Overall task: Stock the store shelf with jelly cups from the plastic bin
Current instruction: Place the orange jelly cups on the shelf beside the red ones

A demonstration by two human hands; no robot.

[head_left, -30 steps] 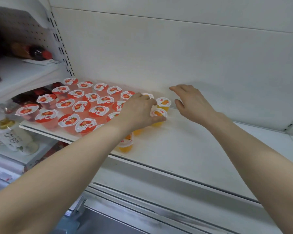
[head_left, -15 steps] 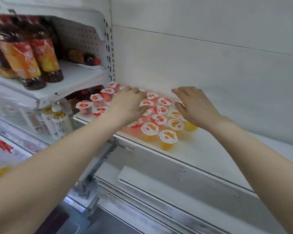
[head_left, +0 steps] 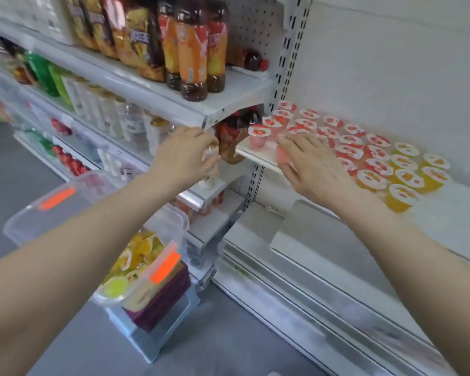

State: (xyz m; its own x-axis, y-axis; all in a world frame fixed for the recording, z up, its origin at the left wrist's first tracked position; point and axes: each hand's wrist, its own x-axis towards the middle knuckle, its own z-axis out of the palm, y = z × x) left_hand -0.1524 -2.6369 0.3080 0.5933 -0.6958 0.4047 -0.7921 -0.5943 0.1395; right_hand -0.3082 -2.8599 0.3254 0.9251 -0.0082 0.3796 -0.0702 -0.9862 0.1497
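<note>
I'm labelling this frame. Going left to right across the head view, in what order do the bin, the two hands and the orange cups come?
bin → left hand → right hand → orange cups

Retail shop aisle: metal shelves (head_left: 244, 88) w/ rows of bottled drinks (head_left: 192, 50) & jelly cups (head_left: 350, 151).

You had no text you could read at this moment. The orange-labelled bottles (head_left: 192, 50) on the upper shelf (head_left: 236, 90) carried white characters, and the dark snack bags (head_left: 141, 42) beside them bore large pale ones, but blur smeared both past reading. The jelly cups (head_left: 349, 151) showed a small red mark on each lid, too small to make out
</note>
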